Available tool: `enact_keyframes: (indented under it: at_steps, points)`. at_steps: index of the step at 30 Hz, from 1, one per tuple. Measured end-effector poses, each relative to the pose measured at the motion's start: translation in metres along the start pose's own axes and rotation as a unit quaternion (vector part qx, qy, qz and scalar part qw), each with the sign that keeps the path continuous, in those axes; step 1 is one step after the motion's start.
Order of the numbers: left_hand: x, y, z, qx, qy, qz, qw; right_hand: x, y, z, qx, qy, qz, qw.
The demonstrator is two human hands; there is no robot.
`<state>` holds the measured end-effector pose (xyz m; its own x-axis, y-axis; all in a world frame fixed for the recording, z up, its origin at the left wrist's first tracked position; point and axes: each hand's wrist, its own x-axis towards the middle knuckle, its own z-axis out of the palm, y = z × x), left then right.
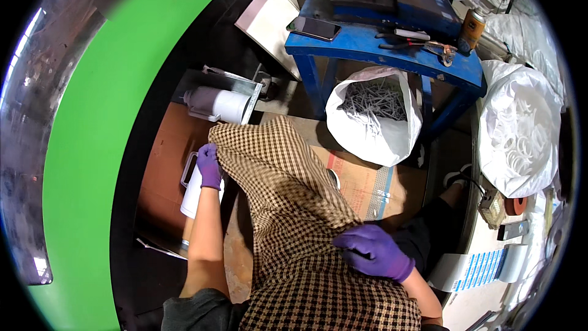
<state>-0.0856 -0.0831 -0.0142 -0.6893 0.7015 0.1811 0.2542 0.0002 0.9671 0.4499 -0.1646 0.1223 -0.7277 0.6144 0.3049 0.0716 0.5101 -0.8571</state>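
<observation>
A brown-and-black checked apron (291,159) lies over my lap and stretches up and forward. My left hand (209,165), in a purple glove, is closed on its upper left edge. At the right my right hand (375,251), gloved alike, has its fingers curled against the apron where the fabric bunches; the fingertips are partly hidden. Beside my left hand a white cylindrical container with a handle (192,193) sits in an open cardboard box (165,165). A second such container (226,105) lies on its side at the box's far end.
A blue metal bench (306,46) ahead carries a phone (313,28), pliers and a can (471,32). Below stands a white bag (392,147) of grey strips. Another bag (490,159) holds white rings. A roll of labels (478,271) lies right; a green curved surface (92,122) runs left.
</observation>
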Motion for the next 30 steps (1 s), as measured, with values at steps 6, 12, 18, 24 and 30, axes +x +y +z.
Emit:
enact_keyframes:
  at_steps: [6, 12, 18, 24, 30]
  points:
    - [-0.018, -0.128, -0.122, 0.062, -0.098, -0.187, 0.975, -0.001, 0.021, 0.029, 0.192, -0.142, 0.001, 0.971]
    - [-0.107, -0.148, -0.224, 0.029, 0.216, -0.117, 0.969, 0.002, 0.027, 0.033, 0.199, -0.164, -0.045, 0.965]
    - [-0.117, -0.132, -0.262, 0.15, 0.121, -0.32, 0.928, 0.011, 0.024, 0.038, 0.256, -0.171, -0.001, 0.951]
    - [-0.076, -0.095, -0.164, 0.043, 0.193, -0.238, 0.951, 0.009, 0.015, 0.021, 0.166, -0.079, 0.054, 0.982]
    - [-0.088, 0.055, -0.117, 0.12, 0.158, 0.053, 0.979, -0.023, 0.016, -0.029, 0.168, 0.2, 0.197, 0.945]
